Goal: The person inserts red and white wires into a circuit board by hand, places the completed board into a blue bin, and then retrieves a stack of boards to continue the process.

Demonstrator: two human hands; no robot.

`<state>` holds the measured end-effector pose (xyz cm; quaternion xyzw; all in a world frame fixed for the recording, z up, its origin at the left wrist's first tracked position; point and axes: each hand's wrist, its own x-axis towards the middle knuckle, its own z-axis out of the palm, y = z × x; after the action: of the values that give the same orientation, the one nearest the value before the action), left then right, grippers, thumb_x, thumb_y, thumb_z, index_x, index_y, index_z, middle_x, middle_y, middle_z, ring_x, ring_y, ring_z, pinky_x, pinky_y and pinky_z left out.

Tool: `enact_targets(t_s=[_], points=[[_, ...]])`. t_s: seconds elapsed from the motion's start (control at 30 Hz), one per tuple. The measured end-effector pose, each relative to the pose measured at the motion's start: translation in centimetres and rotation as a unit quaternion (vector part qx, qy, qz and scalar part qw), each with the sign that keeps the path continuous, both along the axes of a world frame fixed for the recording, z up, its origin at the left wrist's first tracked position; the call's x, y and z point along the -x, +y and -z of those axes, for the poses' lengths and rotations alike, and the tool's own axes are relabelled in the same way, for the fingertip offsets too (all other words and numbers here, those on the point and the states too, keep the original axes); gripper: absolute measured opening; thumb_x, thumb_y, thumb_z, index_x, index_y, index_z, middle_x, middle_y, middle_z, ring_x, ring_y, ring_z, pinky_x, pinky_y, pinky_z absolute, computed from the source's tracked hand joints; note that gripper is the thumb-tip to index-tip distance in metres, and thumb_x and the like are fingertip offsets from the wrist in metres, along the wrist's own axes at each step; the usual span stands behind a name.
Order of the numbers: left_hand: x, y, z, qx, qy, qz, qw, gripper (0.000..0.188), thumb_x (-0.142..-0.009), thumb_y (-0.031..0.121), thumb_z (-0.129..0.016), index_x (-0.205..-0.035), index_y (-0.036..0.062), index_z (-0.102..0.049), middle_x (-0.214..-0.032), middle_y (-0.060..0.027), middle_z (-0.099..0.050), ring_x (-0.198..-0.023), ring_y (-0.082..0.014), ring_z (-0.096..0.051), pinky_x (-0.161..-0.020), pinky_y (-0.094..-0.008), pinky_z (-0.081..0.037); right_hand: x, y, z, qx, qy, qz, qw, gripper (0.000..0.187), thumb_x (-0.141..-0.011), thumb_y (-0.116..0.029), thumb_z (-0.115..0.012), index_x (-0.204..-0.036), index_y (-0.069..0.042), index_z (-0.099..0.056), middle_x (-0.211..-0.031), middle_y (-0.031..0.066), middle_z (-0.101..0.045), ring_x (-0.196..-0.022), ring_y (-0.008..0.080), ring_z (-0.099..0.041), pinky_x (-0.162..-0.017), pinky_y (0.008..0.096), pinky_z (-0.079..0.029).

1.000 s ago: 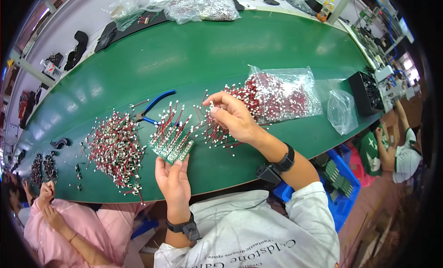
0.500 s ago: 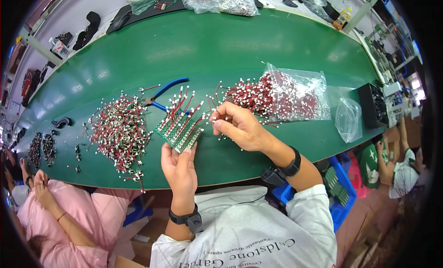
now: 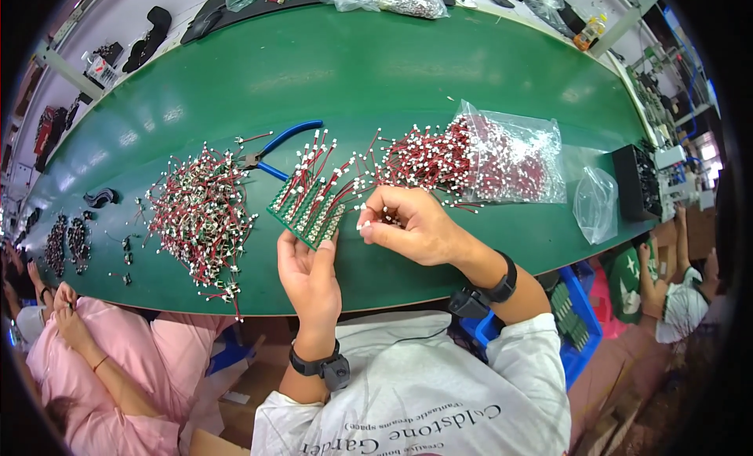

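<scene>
My left hand grips the near edge of a green circuit board panel, thumb on top. The panel is tilted above the table, and rows of red cables with white connectors rise from it. Just right of the panel, my right hand is closed in a pinch at a small red cable with a white connector. Its fingers partly hide that cable. Behind the right hand lies a loose heap of red cables, spilling from a clear plastic bag.
Left of the panel is a large pile of red-wired parts. Blue-handled cutters lie behind it. A black bin and an empty clear bag are at right. A blue crate stands below; a co-worker in pink sits left.
My right hand has come slightly toward me, its pinch still closed beside the panel. The panel has turned a little in my left hand and shows more of its face.
</scene>
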<state>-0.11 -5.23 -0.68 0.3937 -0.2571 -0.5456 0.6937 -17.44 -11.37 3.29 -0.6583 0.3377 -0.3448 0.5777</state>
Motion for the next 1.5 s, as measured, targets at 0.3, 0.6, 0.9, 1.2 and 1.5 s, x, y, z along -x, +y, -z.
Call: enact_targets(t_s=[0.3, 0.6, 0.9, 1.2, 1.5], points=[[1.5, 0.5, 0.6, 0.031, -0.089, 0.014, 0.995, 0.046, -0.091, -0.007, -0.06, -0.132, -0.01, -0.039, -0.128, -0.0184, -0.054, -0.116, -0.0201, -0.057, -0.1, -0.0311, -0.046, -1.5, 0.4, 0.8, 0.209, 0.054, 0.112, 0.97, 0.01, -0.083, -0.004, -0.069, -0.089, 0.002, -0.064, -0.077, 0.0085, -0.065, -0.06, 0.0105, -0.058, -0.052, 0.025, -0.046], [2.5, 0.8, 0.9, 0.054, -0.131, 0.011, 0.99, 0.042, -0.093, -0.008, -0.059, -0.132, -0.0137, -0.044, -0.128, -0.0216, -0.058, -0.117, -0.0235, -0.06, -0.1, -0.0326, -0.049, -1.5, 0.6, 1.4, 0.267, 0.107, 0.119, 0.95, 0.015, -0.077, -0.002, -0.067, -0.09, 0.004, -0.065, -0.082, 0.013, -0.066, -0.068, 0.0243, -0.067, -0.06, 0.0332, -0.054], [2.9, 0.6, 0.9, 0.079, -0.181, 0.015, 0.98, 0.043, -0.094, -0.009, -0.056, -0.134, -0.0141, -0.044, -0.129, -0.0224, -0.057, -0.117, -0.0246, -0.059, -0.101, -0.0354, -0.048, -1.2, 0.6, 1.4, 0.272, 0.107, 0.139, 0.946, 0.015, -0.075, -0.003, -0.067, -0.089, 0.003, -0.065, -0.079, 0.0123, -0.065, -0.063, 0.0239, -0.066, -0.058, 0.0323, -0.054], [2.8, 0.8, 1.0, 0.074, -0.177, 0.015, 0.981, 0.044, -0.094, -0.009, -0.057, -0.135, -0.0139, -0.043, -0.128, -0.0219, -0.058, -0.117, -0.0244, -0.059, -0.101, -0.0353, -0.048, -1.1, 0.5, 1.4, 0.274, 0.106, 0.119, 0.948, 0.015, -0.075, -0.004, -0.066, -0.089, 0.003, -0.066, -0.076, 0.0134, -0.066, -0.063, 0.0253, -0.066, -0.057, 0.0337, -0.054], [2.5, 0.8, 0.9, 0.088, -0.146, 0.029, 0.985, 0.044, -0.093, -0.01, -0.057, -0.134, -0.0136, -0.043, -0.13, -0.0212, -0.056, -0.12, -0.0252, -0.057, -0.103, -0.0364, -0.047, -1.6, 0.7, 1.7, 0.253, 0.092, 0.118, 0.956, 0.016, -0.075, -0.003, -0.066, -0.09, 0.003, -0.065, -0.076, 0.0133, -0.066, -0.063, 0.0248, -0.067, -0.056, 0.0317, -0.054]])
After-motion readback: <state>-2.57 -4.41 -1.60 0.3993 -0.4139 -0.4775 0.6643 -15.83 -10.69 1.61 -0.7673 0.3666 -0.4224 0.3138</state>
